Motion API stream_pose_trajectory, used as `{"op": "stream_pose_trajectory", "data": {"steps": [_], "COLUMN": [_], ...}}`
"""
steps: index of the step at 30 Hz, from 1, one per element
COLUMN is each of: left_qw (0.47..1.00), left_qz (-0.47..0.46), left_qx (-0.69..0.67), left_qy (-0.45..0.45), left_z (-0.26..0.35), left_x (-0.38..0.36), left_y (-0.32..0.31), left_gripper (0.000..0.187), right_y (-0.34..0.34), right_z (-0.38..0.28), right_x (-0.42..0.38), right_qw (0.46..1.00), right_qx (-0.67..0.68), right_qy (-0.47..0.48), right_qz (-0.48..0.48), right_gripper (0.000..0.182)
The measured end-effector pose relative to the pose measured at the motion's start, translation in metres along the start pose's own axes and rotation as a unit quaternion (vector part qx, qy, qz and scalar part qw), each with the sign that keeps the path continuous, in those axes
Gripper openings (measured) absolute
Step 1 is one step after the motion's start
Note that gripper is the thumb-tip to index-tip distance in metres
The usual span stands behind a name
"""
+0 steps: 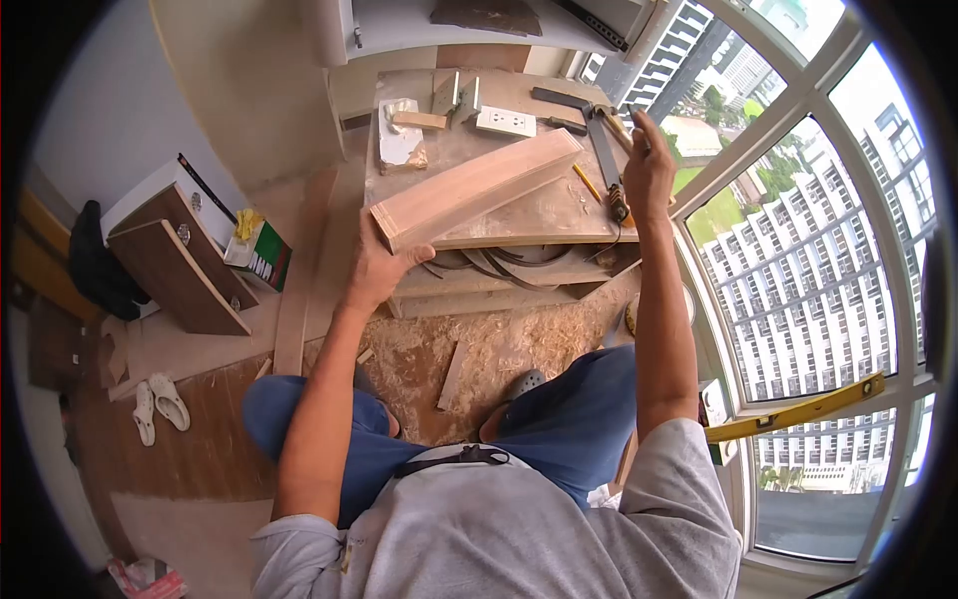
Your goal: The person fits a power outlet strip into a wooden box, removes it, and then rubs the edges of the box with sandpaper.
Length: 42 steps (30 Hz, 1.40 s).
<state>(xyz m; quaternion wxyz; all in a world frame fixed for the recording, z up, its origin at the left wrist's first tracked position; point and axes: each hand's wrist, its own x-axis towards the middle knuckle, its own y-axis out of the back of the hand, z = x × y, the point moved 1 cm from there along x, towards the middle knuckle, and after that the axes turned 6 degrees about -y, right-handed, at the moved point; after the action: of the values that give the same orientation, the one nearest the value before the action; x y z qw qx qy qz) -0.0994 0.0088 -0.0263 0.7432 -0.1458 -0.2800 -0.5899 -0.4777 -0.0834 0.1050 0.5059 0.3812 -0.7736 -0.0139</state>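
Note:
My left hand (379, 265) grips the near left end of a long wooden box-like piece (479, 190), thumb at its lower edge and fingers along its side. The piece lies at a slant across the worktable (539, 225). My right hand (651, 165) is raised at the table's right side, fingers curled round a slim tool whose kind I cannot make out. Close to it are a black angled bar (602, 150), a yellow pencil (587, 182) and a dark-and-yellow handled tool (619, 207). Behind the piece sits a white outlet block (506, 121).
Metal brackets (456, 97) and a white, stained block (401, 140) stand at the table's back. Dark curved strips (499, 265) lie on a shelf beneath. Shavings (399, 349) cover the floor. Brown panels (185, 265) lean left; a yellow level (798, 409) is by the window.

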Motion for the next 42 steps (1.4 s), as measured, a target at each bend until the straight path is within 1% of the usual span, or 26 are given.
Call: {"op": "stream_pose_trajectory", "data": {"steps": [1,2,4,6,8,10,11,13,14,15,16,17,19,21,22,23,24,25,28,32,34,37,38,39,40,42], "left_qw": [0.998,0.998,0.966,0.934,0.911,0.852,0.849,0.748,0.745,0.773,0.800,0.850,0.917,0.953,0.954,0.937,0.900,0.901,0.889,0.845,0.808,0.798,0.782,0.765,0.764,0.736], "left_qz": [0.036,0.034,0.028,-0.165,-0.331,-0.409,-0.409,-0.543,-0.543,-0.525,-0.506,-0.435,-0.330,-0.146,-0.141,-0.082,-0.023,-0.017,0.166,0.327,0.364,0.380,0.397,0.414,0.413,0.450], "left_qx": [0.041,0.044,0.213,0.238,0.236,0.322,0.328,0.330,0.334,0.300,0.265,0.223,0.126,-0.044,-0.041,-0.173,-0.302,-0.300,-0.334,-0.353,-0.389,-0.398,-0.402,-0.409,-0.411,-0.402], "left_qy": [-0.018,-0.022,-0.145,-0.208,-0.074,0.063,0.064,0.193,0.196,0.190,0.187,0.194,0.184,0.263,0.263,0.292,0.314,0.312,0.264,0.233,0.251,0.247,0.262,0.276,0.276,0.306], "left_z": [0.013,0.026,0.057,0.093,0.073,0.066,0.055,0.033,0.038,0.047,0.054,0.060,0.078,0.115,0.128,0.140,0.149,0.147,0.123,0.110,0.086,0.082,0.083,0.080,0.077,0.073], "left_x": [0.003,0.017,0.057,0.109,0.152,0.170,0.184,0.196,0.197,0.196,0.192,0.189,0.201,0.193,0.182,0.171,0.159,0.146,0.097,0.057,0.053,0.045,0.042,0.042,0.040,0.035], "left_y": [0.002,0.005,0.011,-0.033,-0.100,-0.153,-0.166,-0.182,-0.181,-0.175,-0.166,-0.159,-0.124,-0.088,-0.070,-0.052,-0.040,-0.033,-0.033,-0.064,-0.077,-0.098,-0.104,-0.109,-0.111,-0.117], "left_gripper": [0.070,0.070,0.073,0.063,0.067,0.080,0.080,0.083,0.083,0.079,0.075,0.062,0.050,0.035,0.035,0.031,0.027,0.027,0.028,0.050,0.061,0.070,0.073,0.077,0.077,0.081], "right_y": [0.016,0.030,0.045,0.049,0.050,0.053,0.056,0.062,0.066,0.068,0.073,0.073,0.076,0.078,0.078,0.070,0.072,0.076,0.077,0.073,0.059,0.028,0.015,0.002,-0.014,-0.028], "right_z": [-0.018,-0.028,-0.024,-0.010,0.000,0.004,0.005,0.006,0.006,0.007,0.008,0.015,0.018,0.012,0.008,0.013,0.003,-0.009,-0.035,-0.058,-0.067,-0.083,-0.085,-0.087,-0.077,-0.077], "right_x": [-0.004,-0.008,-0.024,-0.040,-0.054,-0.063,-0.063,-0.062,-0.060,-0.059,-0.059,-0.061,-0.061,-0.063,-0.064,-0.065,-0.066,-0.068,-0.072,-0.077,-0.083,-0.084,-0.085,-0.089,-0.092,-0.103], "right_qw": [1.000,1.000,0.999,0.984,0.977,0.967,0.977,0.972,0.970,0.972,0.971,0.971,0.965,0.953,0.942,0.953,0.952,0.958,0.963,0.967,0.971,0.982,0.983,0.985,0.984,0.982], "right_qx": [0.005,0.009,0.010,0.132,0.151,0.163,0.140,0.159,0.171,0.174,0.160,0.168,0.202,0.242,0.278,0.262,0.267,0.248,0.245,0.222,0.208,0.169,0.150,0.120,0.056,0.026], "right_qy": [-0.010,-0.017,-0.029,-0.100,-0.133,-0.189,-0.155,-0.162,-0.162,-0.142,-0.162,-0.154,-0.149,-0.162,-0.171,-0.125,-0.123,-0.132,-0.114,-0.110,-0.104,0.016,0.061,0.047,0.121,0.110], "right_qz": [0.011,0.025,0.035,0.061,0.067,0.047,0.050,0.054,0.059,0.069,0.066,0.071,0.079,0.078,0.076,0.091,0.089,0.059,0.014,-0.052,-0.064,-0.087,-0.090,-0.117,-0.120,-0.151], "right_gripper": [0.028,0.028,0.028,0.028,0.029,0.028,0.028,0.028,0.028,0.028,0.028,0.030,0.031,0.030,0.029,0.030,0.030,0.030,0.030,0.029,0.028,0.026,0.026,0.029,0.036,0.033]}}
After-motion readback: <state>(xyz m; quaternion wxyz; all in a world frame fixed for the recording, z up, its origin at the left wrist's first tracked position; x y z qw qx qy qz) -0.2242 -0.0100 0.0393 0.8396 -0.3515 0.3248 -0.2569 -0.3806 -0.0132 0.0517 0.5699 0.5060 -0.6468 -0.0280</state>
